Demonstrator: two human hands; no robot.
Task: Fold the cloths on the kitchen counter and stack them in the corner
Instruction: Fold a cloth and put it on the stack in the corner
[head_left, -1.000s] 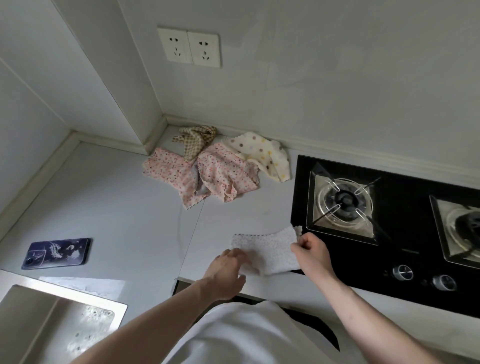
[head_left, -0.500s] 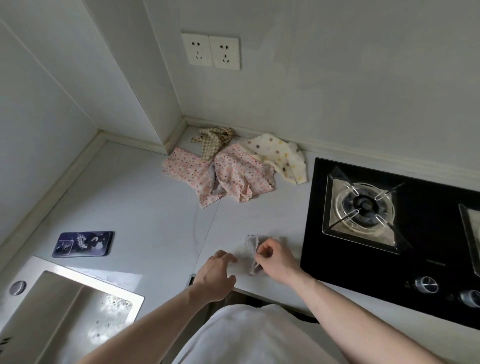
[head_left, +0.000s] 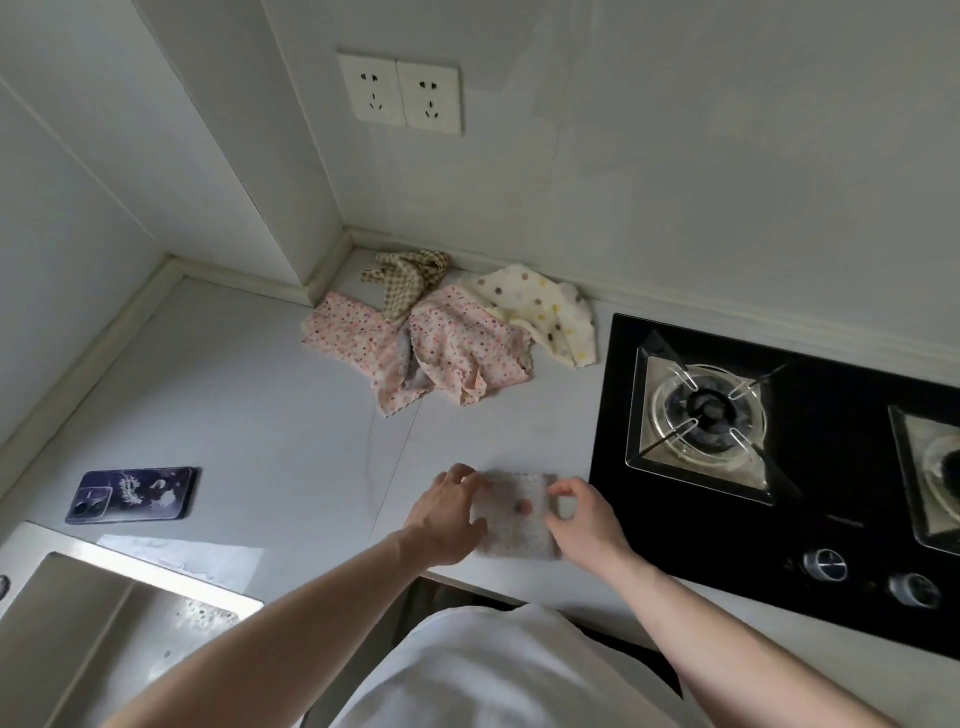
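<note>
Grey cloth (head_left: 519, 514), already folded to a small square, lies at the front edge of the counter (head_left: 249, 415), just beside the hob (head_left: 779, 467). Your left hand (head_left: 449, 519) rests on its left side with the fingers spread and quite straight, so it presses and does not grip. Your right hand (head_left: 584, 519) is at the right edge with the fingers curled; I cannot tell if it pinches the cloth or only touches it.

The risk, as I judge it, is the fold. If you lift with one hand only, the layers may fall open on the way to the corner. The square is also near the counter edge, so a careless push could slide it off.

The corner is not free: the checked cloth (head_left: 408, 278), the pink cloths (head_left: 426, 353) and the dotted cloth (head_left: 540, 312) lie there crumpled and overlapping. A stack put on them would lean or fall apart.
</note>
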